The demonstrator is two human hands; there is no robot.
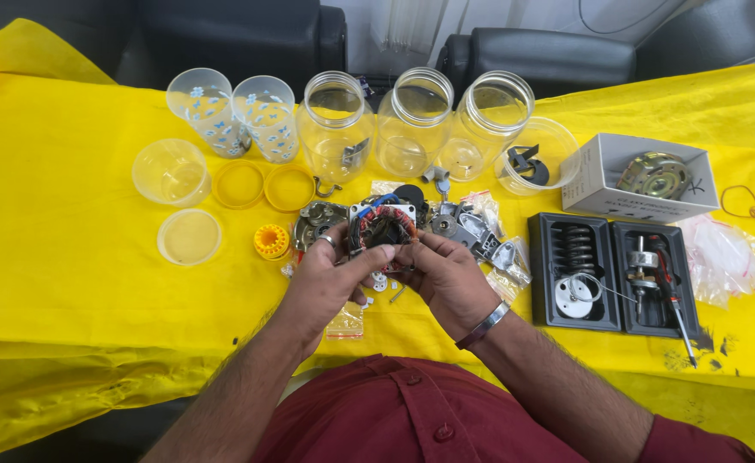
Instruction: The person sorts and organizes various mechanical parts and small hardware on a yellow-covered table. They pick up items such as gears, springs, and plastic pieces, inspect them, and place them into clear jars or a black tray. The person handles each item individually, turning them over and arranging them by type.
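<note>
Both hands, the left hand (324, 279) and the right hand (446, 276), clamp their fingertips on the copper-wound motor stator (383, 228), lifting it just above the yellow cloth (69, 223), seemingly for close inspection, directly in front of the middle clear jar (412, 120).

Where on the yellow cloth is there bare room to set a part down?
Bare cloth lies left of the round lid and near the front edge. Between the jars, both hands' motor stator and black trays it is crowded.
</note>
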